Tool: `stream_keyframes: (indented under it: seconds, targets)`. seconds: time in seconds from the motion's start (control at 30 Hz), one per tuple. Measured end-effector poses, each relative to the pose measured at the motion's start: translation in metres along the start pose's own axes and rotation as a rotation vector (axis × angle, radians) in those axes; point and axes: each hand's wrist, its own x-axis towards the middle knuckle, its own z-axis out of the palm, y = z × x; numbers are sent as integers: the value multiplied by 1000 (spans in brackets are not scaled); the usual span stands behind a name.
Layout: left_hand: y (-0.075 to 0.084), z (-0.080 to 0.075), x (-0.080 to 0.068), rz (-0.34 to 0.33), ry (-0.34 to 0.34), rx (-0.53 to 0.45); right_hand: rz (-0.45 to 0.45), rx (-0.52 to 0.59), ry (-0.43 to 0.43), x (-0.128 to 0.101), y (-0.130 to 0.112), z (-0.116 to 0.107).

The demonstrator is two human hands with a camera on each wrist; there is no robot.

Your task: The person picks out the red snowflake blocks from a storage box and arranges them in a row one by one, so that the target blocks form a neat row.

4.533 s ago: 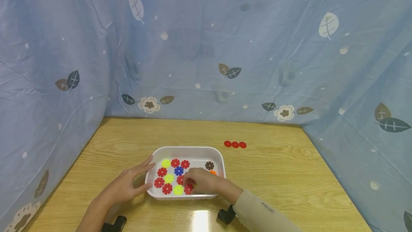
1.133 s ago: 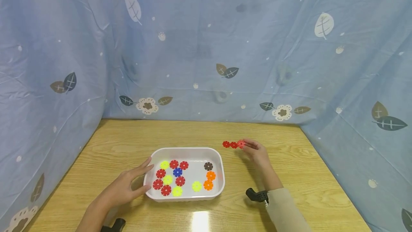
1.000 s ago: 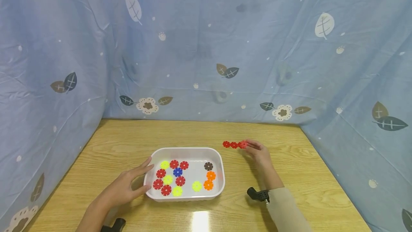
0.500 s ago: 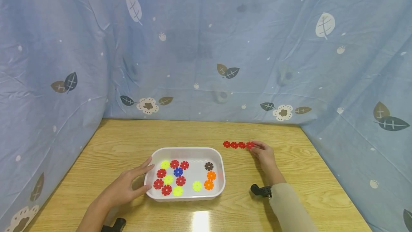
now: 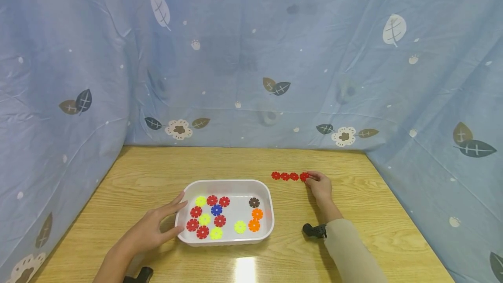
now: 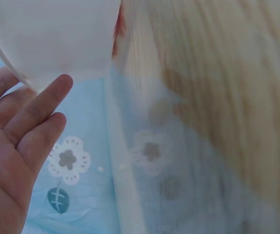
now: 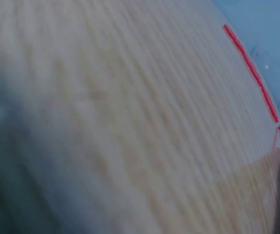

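The left hand (image 5: 151,229) lies flat on the tabletop (image 5: 149,178) with fingers straight and relaxed, its fingertips touching the wall of the white tray (image 5: 264,189) at about 9 o'clock; it grips nothing. In the tray lie loose flower-shaped discs in red, yellow, blue, brown and orange, most of them crowded toward the tray's left half (the blue one (image 5: 216,209) sits in the middle of that cluster).

At about 2 o'clock from the tray, apart from it, a row of red discs (image 5: 284,176) lies on the bare wood. The fourth red disc (image 5: 304,176) closes the row at its right end, and the right hand (image 5: 320,185) has its fingertips on it; whether they pinch it or merely rest on it, I cannot tell.

The likeliest slip, as I judge it, is that a sideways drag of those fingers nudges the end disc and knocks the light, unanchored row out of line. A push from the left hand could likewise slide the tray.
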Motion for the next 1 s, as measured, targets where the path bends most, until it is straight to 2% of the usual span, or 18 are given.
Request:
stream_keyframes:
  seconds: [0.17,0.33,0.73,1.0]
  targets:
    - [0,0,0,17,15,17,-29,-119,41,0,0,3]
    - [0,0,0,24,14,19,-42,-176,60,0,1,5]
    - [0,0,0,11,9,17,-81,-210,91,-4,0,5]
    - [0,-1,-1,12,6,17,-60,-175,55,-7,-4,4]
